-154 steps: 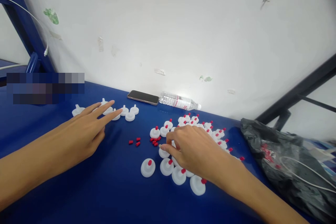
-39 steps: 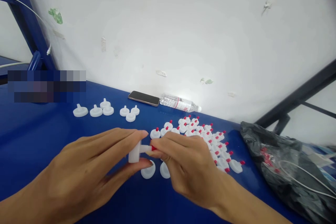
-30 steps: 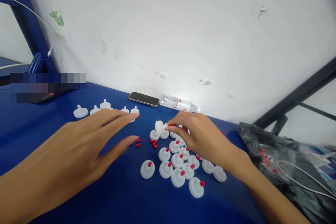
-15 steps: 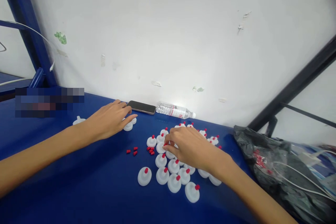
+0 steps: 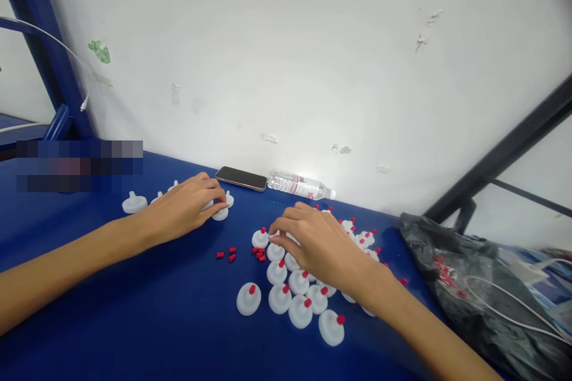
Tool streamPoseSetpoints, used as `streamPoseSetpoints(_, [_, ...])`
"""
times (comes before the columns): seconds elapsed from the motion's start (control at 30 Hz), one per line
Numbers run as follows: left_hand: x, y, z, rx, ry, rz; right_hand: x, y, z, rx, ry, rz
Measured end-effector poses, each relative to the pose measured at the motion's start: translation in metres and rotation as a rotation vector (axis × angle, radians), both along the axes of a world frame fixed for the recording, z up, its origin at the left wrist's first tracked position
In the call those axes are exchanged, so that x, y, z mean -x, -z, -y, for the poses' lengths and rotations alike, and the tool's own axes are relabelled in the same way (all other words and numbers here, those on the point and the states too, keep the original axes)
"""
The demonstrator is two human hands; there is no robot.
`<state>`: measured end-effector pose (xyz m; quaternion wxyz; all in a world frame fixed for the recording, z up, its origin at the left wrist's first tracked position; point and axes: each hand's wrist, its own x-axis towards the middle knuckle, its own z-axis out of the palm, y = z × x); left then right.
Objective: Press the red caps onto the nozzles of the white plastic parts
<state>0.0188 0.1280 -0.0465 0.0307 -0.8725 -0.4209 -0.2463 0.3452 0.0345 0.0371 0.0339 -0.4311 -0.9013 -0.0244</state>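
Observation:
My left hand is over a group of white round caps without red tips, thumb and fingers pinched at the spout of one white cap. Several more bare white caps lie beside and behind that wrist. My right hand is closed above the group of white caps with red tips; its fingertips meet near the group's left edge, and what they hold is too small to tell. Small loose red tips lie on the blue table between my hands. One red-tipped cap sits apart, nearer to me.
A phone and a clear plastic bottle lie along the white wall. On the right is a dark plastic bag with red pieces and a white cable on it. Blue and black frame bars slant at both sides.
My left hand's fingers have closed from a spread pose onto a bare cap. My right hand has moved slightly left and back. The view has shifted a little.

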Motion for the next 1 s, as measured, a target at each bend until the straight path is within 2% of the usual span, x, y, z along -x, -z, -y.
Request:
streamPoseSetpoints(0.17, [-0.009,0.001,0.006,0.022,0.04,-0.055,0.006,0.015,-0.009,0.077,-0.168,-0.045])
streamPoseSetpoints(0.33, [-0.011,0.006,0.009,0.063,0.076,-0.086,0.003,0.024,-0.016,0.088,-0.194,-0.072])
streamPoseSetpoints(0.63, [-0.002,0.022,-0.003,0.12,0.092,-0.083,0.002,0.03,-0.022,0.09,-0.23,-0.07])
streamPoseSetpoints(0.83, [-0.012,0.01,0.015,0.07,0.103,0.064,0.002,0.032,-0.024,0.1,-0.259,-0.059])
streamPoseSetpoints(1.0, [-0.019,0.006,0.021,0.035,0.114,0.156,0.0,0.026,-0.023,0.096,-0.277,-0.074])
